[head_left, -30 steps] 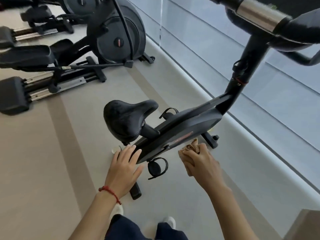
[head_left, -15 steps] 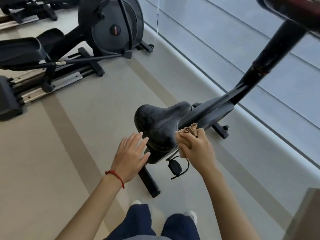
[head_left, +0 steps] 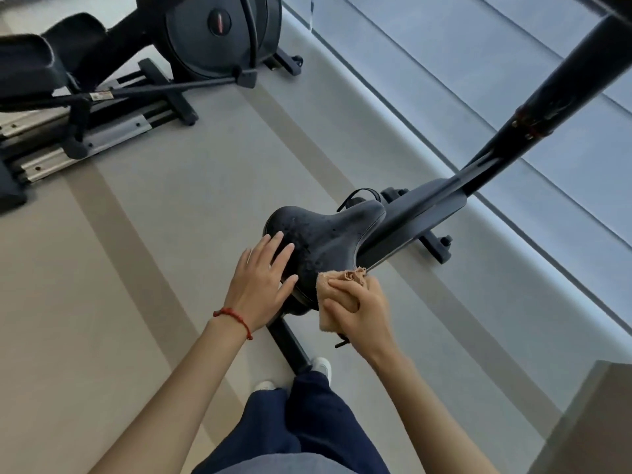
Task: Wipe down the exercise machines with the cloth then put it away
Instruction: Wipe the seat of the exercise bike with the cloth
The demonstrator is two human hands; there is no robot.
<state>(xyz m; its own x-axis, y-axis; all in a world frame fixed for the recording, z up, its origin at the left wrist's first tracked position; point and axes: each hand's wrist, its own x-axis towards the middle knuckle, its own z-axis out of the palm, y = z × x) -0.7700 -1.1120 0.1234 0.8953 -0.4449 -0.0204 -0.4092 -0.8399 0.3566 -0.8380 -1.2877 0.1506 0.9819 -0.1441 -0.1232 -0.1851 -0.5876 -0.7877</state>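
A black exercise bike (head_left: 424, 206) stands in front of me, its worn black saddle (head_left: 328, 234) in the middle of the view. My left hand (head_left: 263, 285) lies flat on the saddle's near left side, fingers spread, a red string around the wrist. My right hand (head_left: 359, 309) grips a crumpled tan cloth (head_left: 333, 302) and presses it against the saddle's near right edge. The bike's handlebar post (head_left: 561, 94) rises to the upper right and leaves the view.
A black elliptical machine (head_left: 212, 32) with metal rails (head_left: 78, 142) stands at the upper left. A low ledge and a glass wall (head_left: 513, 114) run along the right. A brown box corner (head_left: 595, 422) shows at the bottom right. My legs and white shoes are below the saddle.
My view has come closer over the saddle. My left hand has settled onto the saddle, and my right hand has brought the cloth from the bike frame up to the saddle's edge.
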